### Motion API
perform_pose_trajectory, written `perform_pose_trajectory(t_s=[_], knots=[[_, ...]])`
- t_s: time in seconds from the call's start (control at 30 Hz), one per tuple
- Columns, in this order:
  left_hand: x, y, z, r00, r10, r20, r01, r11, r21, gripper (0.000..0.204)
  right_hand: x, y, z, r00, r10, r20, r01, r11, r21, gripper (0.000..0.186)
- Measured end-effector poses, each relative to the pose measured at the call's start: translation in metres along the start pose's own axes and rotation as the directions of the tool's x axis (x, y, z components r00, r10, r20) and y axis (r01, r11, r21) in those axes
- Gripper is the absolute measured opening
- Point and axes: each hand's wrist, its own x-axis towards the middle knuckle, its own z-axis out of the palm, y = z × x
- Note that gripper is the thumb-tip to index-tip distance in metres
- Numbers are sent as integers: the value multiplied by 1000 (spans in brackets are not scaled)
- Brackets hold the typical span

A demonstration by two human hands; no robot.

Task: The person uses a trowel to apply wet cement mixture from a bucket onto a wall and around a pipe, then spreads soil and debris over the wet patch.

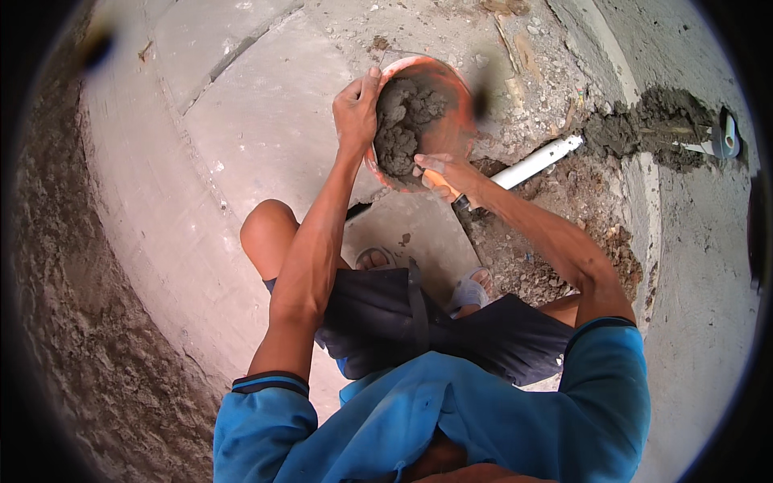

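Observation:
An orange bucket (465, 90) stands on the concrete in front of me, with lumpy wet grey mortar (400, 121) inside, mostly on its left side. My left hand (356, 109) is closed on the left rim, thumb at the edge. At the near right rim, my right hand (455, 177) wraps round an orange-handled tool (436, 180) with a dark butt end. The tool's working end is hidden at the mortar, so its exact kind does not show. The bucket's right inner wall is smeared and blurred.
A white pipe (538, 161) lies right of the bucket over broken soil and rubble (555, 241). Farther right, wet mortar (672, 121) fills a channel, beside a tool with a rounded grey handle (729, 135). Concrete slab (266, 121) spreads left; rough dark ground (88, 338) borders it.

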Motion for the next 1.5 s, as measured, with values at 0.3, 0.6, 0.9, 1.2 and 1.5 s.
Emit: perform_pose_trajectory(t_s=[0.3,0.6,0.9,1.2,1.5], knots=[[-3,5,8,1000,16,10,-17,993,119,60,-27,-19,-16,929,-44,368,-220,733,643,41],[-15,23,12,999,0,36,-3,996,85,57,-25,-51,-25,956,-216,-197,10,697,-717,52],[-1,-2,-9,1000,7,-29,-6,998,59,60,-69,-92,-14,950,-160,-268,-206,324,-923,53],[-4,8,9,1000,3,4,-4,997,71,59,-11,-58,-3,955,19,-296,-111,949,-297,51],[-6,10,-3,1000,12,-6,-11,998,58,56,-62,-92,-23,919,-351,-178,-200,-28,-979,29]])
